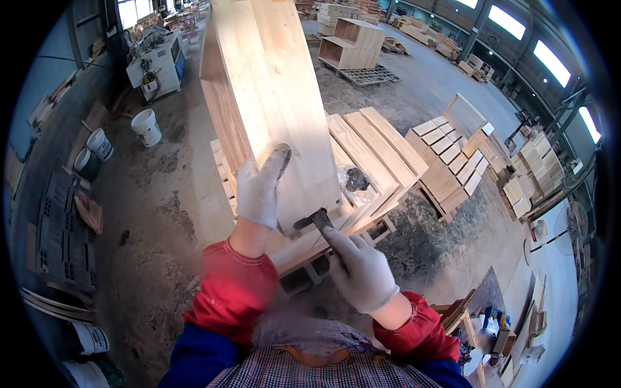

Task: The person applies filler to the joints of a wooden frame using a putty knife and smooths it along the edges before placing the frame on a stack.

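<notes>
A tall box of pale wood point(291, 97) stands tilted in front of me, its broad smooth panel turned upward. My left hand point(257, 191), in a white work glove with a dark-smudged fingertip, grips the left edge near the box's lower end; one digit lies along the panel, and the others are partly hidden. In my gloved right hand point(363, 271) is a hammer point(317, 221), gripped by its handle. Its dark head is close to the panel's lower edge; whether they touch I cannot tell. A clear plastic bag with dark contents point(357, 181) lies just right of the box.
Slatted wooden pieces point(381, 142) are stacked beside the box. More wooden pieces point(449, 152) stand on a pallet to the right. White buckets point(147, 127) and a machine point(158, 68) are at the left. A cluttered bench point(495, 323) is at the lower right.
</notes>
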Motion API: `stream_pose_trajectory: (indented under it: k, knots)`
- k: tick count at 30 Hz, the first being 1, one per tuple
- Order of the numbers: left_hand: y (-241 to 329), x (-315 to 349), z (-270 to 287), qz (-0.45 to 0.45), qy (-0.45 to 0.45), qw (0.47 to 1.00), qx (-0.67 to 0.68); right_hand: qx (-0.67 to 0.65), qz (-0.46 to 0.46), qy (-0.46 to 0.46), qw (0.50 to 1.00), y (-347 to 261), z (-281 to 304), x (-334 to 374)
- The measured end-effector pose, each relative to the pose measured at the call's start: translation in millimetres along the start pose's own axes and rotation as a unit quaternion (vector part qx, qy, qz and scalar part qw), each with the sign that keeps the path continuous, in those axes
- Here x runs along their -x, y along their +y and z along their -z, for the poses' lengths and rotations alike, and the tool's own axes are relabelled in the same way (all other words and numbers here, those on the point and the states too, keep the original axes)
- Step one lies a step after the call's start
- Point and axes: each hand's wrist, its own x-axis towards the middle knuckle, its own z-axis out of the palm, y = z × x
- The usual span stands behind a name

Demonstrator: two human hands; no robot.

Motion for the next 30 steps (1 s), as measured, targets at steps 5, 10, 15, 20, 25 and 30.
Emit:
stream_pose_trajectory:
  k: [5,10,15,20,25,30]
  knots:
    - [0.7,0.2,2.1,-0.008,0.010,1.000,-0.019,0.006,0.011,-0.014,1.000,4.0,3.9,3.6]
    - [0.3,0.6,0.6,-0.014,0.000,1.000,-0.006,-0.008,0.009,0.006,1.000,8.7,2.1,-2.1]
    - [2.8,2.6,5.0,0.002,-0.018,1.000,-0.015,-0.012,0.000,-0.008,1.000,9.6,10.9,1.6]
    - [-0.8,1.8,1.4,-0.018,0.007,1.000,0.014,-0.011,0.009,0.014,1.000,19.6,2.0,0.6]
    - [0.7,1.9,5.7,-0.016,0.001,1.000,0.009,-0.039,-0.008,0.014,0.999,21.9,8.3,4.0]
    - [2.0,2.5,3.9,-0.028,0.011,1.000,0.001,-0.045,-0.008,0.022,0.999,27.0,5.5,2.0]
